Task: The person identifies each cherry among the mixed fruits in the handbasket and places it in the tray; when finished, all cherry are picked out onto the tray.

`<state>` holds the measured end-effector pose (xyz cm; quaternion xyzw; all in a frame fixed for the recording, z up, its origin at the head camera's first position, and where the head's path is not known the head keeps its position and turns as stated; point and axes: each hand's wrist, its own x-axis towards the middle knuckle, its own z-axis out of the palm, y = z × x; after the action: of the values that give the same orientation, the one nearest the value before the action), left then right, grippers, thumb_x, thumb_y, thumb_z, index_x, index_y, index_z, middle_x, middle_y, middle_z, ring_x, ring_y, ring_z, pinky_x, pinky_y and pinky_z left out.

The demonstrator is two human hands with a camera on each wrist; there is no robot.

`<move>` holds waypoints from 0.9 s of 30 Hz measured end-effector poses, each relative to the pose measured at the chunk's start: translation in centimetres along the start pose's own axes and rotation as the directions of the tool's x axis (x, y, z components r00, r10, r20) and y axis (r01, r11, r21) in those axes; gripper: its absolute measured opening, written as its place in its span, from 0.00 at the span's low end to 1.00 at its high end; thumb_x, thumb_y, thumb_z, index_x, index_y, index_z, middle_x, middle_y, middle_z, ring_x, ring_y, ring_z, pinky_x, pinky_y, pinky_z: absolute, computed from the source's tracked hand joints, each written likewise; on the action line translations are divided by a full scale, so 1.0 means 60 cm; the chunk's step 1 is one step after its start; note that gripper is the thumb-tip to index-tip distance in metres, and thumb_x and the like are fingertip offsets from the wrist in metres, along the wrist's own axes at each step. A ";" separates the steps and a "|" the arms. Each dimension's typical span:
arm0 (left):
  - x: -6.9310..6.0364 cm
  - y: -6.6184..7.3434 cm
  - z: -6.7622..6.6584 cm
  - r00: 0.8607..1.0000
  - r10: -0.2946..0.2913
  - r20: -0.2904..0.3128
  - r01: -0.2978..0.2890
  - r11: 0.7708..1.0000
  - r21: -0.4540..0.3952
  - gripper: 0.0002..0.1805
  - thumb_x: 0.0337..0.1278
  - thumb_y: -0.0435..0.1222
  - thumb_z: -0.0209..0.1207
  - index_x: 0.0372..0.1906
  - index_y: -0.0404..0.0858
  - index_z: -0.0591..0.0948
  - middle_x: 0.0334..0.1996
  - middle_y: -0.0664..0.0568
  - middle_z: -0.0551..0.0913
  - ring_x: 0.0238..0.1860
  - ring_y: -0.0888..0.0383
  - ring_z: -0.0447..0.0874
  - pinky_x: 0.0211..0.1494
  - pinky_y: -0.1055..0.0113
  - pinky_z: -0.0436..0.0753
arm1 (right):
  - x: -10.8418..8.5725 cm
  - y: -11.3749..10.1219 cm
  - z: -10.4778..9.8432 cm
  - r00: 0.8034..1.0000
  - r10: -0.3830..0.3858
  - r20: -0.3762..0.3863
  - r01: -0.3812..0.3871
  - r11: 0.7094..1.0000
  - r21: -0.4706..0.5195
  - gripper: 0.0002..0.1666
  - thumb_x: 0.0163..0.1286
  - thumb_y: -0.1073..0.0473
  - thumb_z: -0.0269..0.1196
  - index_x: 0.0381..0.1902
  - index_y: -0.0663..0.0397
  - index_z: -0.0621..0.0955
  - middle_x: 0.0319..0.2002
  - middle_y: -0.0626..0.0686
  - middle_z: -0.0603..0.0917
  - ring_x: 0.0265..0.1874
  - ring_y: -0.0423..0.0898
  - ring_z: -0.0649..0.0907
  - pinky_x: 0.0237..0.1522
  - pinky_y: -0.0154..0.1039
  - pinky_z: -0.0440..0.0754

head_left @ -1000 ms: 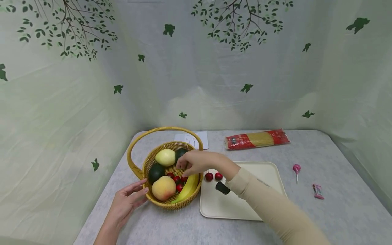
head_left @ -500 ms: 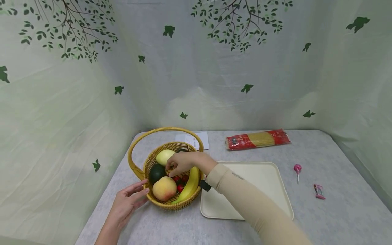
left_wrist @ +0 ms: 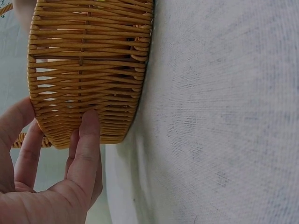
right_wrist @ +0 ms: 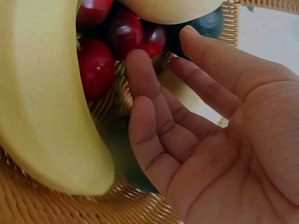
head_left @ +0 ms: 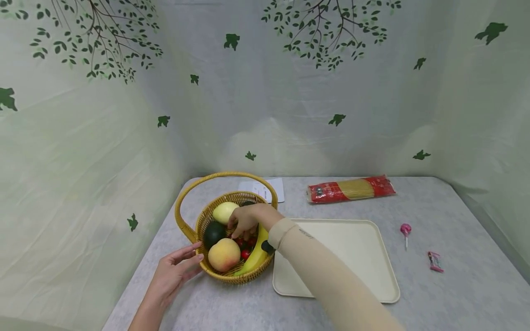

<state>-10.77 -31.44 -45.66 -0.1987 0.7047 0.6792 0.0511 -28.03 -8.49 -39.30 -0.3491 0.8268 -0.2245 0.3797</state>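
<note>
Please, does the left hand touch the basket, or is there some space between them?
Touching. The left wrist view shows it: the fingers of the left hand lie against the outer weave of the basket, with no gap visible there.

No wording can be read. Marks too small to make out show on the red spaghetti packet (head_left: 351, 189) at the tray's (head_left: 366, 259) twelve o'clock, white card (head_left: 258, 188) at the basket's (head_left: 237, 278) one o'clock, pink sweet wrapper (head_left: 435, 261) and beige sleeve (head_left: 329, 282).
</note>
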 end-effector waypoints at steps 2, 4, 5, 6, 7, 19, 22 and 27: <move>0.000 -0.001 0.000 1.000 -0.001 0.000 0.001 1.000 -0.002 0.29 0.67 0.35 0.72 0.72 0.40 0.82 0.63 0.53 0.74 0.59 0.60 0.77 0.58 0.58 0.91 | 0.005 0.002 0.003 1.000 0.011 0.009 -0.011 1.000 0.027 0.27 0.80 0.53 0.66 0.73 0.51 0.79 0.47 0.50 0.90 0.40 0.45 0.91 0.46 0.39 0.90; 0.000 -0.001 0.001 1.000 -0.001 0.002 0.001 1.000 -0.005 0.29 0.68 0.35 0.72 0.72 0.40 0.82 0.63 0.53 0.74 0.59 0.60 0.77 0.58 0.58 0.91 | 0.009 0.003 0.005 1.000 0.017 0.017 -0.018 0.999 0.050 0.27 0.81 0.54 0.66 0.73 0.51 0.79 0.45 0.51 0.90 0.37 0.45 0.91 0.44 0.39 0.90; 0.000 -0.001 0.001 1.000 0.001 0.003 -0.001 1.000 -0.006 0.29 0.68 0.35 0.72 0.72 0.40 0.81 0.64 0.53 0.74 0.60 0.60 0.77 0.59 0.58 0.91 | 0.011 0.003 0.007 1.000 0.018 0.021 -0.020 0.998 0.063 0.26 0.81 0.54 0.65 0.73 0.52 0.79 0.44 0.52 0.91 0.36 0.45 0.91 0.43 0.39 0.90; 0.000 -0.001 0.001 1.000 0.002 0.004 -0.002 1.000 -0.008 0.29 0.68 0.35 0.72 0.73 0.40 0.81 0.64 0.53 0.73 0.60 0.60 0.76 0.59 0.58 0.91 | 0.012 0.003 0.007 0.999 0.022 0.026 -0.024 0.997 0.072 0.26 0.81 0.54 0.65 0.73 0.52 0.79 0.43 0.53 0.92 0.34 0.44 0.90 0.42 0.39 0.90; 0.000 -0.001 0.001 1.000 0.004 0.004 -0.004 1.000 -0.009 0.29 0.68 0.35 0.72 0.73 0.40 0.81 0.64 0.53 0.73 0.60 0.60 0.76 0.59 0.58 0.91 | 0.013 0.003 0.008 0.999 0.027 0.029 -0.030 0.996 0.083 0.25 0.81 0.55 0.65 0.72 0.51 0.79 0.42 0.53 0.92 0.33 0.44 0.90 0.41 0.38 0.90; -0.002 0.001 0.003 1.000 0.004 -0.003 -0.004 1.000 -0.007 0.29 0.68 0.34 0.72 0.72 0.38 0.81 0.64 0.50 0.73 0.59 0.60 0.78 0.59 0.58 0.91 | 0.019 0.010 0.014 0.999 0.008 0.033 -0.015 0.982 0.188 0.18 0.82 0.58 0.64 0.65 0.55 0.84 0.40 0.50 0.88 0.30 0.42 0.86 0.38 0.34 0.85; -0.003 0.001 0.004 1.000 0.009 -0.002 -0.009 1.000 -0.008 0.30 0.68 0.34 0.72 0.72 0.38 0.81 0.64 0.50 0.73 0.59 0.60 0.77 0.59 0.58 0.91 | 0.019 0.012 0.015 0.999 -0.014 0.034 0.006 0.977 0.214 0.16 0.81 0.60 0.64 0.62 0.58 0.85 0.39 0.50 0.87 0.31 0.42 0.87 0.39 0.34 0.84; -0.003 0.001 0.003 1.000 0.016 -0.001 -0.016 1.000 -0.015 0.29 0.68 0.34 0.72 0.72 0.38 0.81 0.61 0.53 0.75 0.59 0.60 0.77 0.58 0.59 0.91 | 0.023 0.017 0.016 0.999 -0.029 0.040 0.018 0.970 0.242 0.15 0.80 0.62 0.64 0.60 0.60 0.84 0.37 0.49 0.87 0.32 0.42 0.87 0.38 0.34 0.83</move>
<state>-10.65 -31.24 -45.53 -0.1937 0.7010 0.6849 0.0441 -28.29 -8.96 -41.18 -0.3148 0.7808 -0.3202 0.4345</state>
